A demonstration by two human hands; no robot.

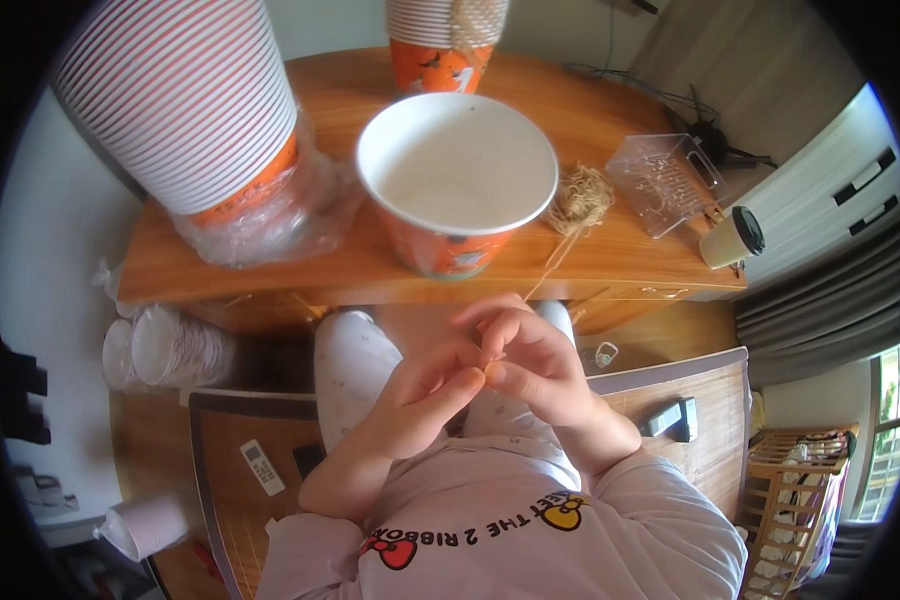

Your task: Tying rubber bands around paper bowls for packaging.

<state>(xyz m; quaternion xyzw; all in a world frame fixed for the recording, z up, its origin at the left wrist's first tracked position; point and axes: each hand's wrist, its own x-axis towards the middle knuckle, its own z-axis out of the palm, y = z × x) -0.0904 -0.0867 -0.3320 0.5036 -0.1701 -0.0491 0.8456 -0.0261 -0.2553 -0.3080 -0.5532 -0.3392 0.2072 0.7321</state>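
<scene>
While our left hand (432, 388) and right hand (538, 372) appear to pinch the twine (582, 202) trailing from beside the tub (448, 250), we judge we are working its end, which next calls for steady fingertip control.

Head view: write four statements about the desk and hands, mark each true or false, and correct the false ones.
1. A thin beige strand runs from the tangled beige string bundle toward the bare right hand, close beside the bare left hand. True.
2. The left hand rests on the string bundle. False: it is apart from the bundle, its fingertips near the right hand's.
3. The wide orange-and-white paper bucket stands upright on the brown wooden desk. True.
4. The bundle lies left of that bucket. False: it lies right.
</scene>
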